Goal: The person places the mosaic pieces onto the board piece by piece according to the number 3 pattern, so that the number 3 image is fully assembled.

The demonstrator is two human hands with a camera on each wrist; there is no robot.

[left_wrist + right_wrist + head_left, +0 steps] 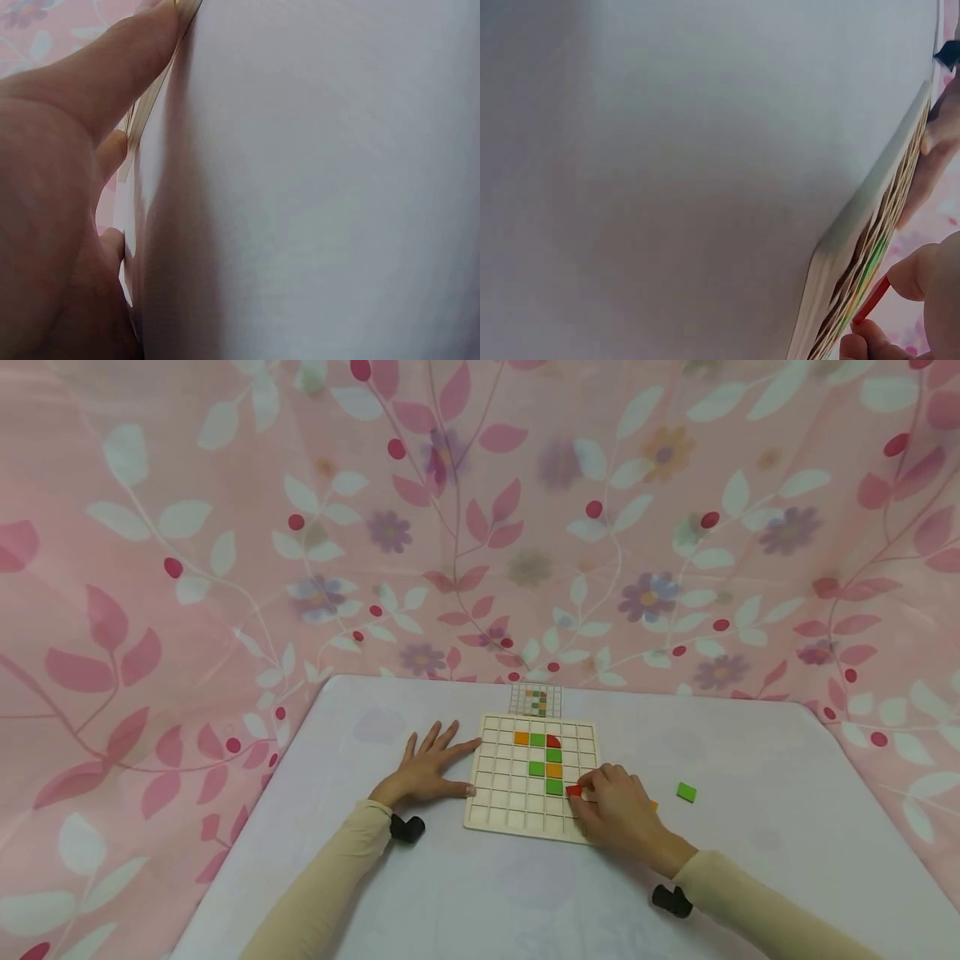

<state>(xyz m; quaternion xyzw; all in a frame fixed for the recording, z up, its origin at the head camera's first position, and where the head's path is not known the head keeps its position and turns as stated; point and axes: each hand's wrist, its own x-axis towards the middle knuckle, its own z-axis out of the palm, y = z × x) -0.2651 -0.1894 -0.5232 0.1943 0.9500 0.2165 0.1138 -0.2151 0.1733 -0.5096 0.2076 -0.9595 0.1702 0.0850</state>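
A wooden grid board [495, 806] lies on the table, with green, orange and red tiles set in several of its cells. My right hand [618, 810] pinches a red tile [573, 791] between thumb and fingers, just right of the lowest green tile [554, 787]. In the right wrist view the red tile [871, 300] is tilted at the board's surface. At the board's left edge my left hand [427, 768] is spread, its thumb and index fingertip touching the rim. The left wrist view shows its thumb [120, 71] against the board's side.
Behind the board lies a printed pattern card [536, 700] with a small coloured grid. A loose green tile [686, 792] rests on the white table [780, 827] to the right. An orange tile [654, 806] is partly hidden by my right hand. A floral curtain [480, 527] hangs behind.
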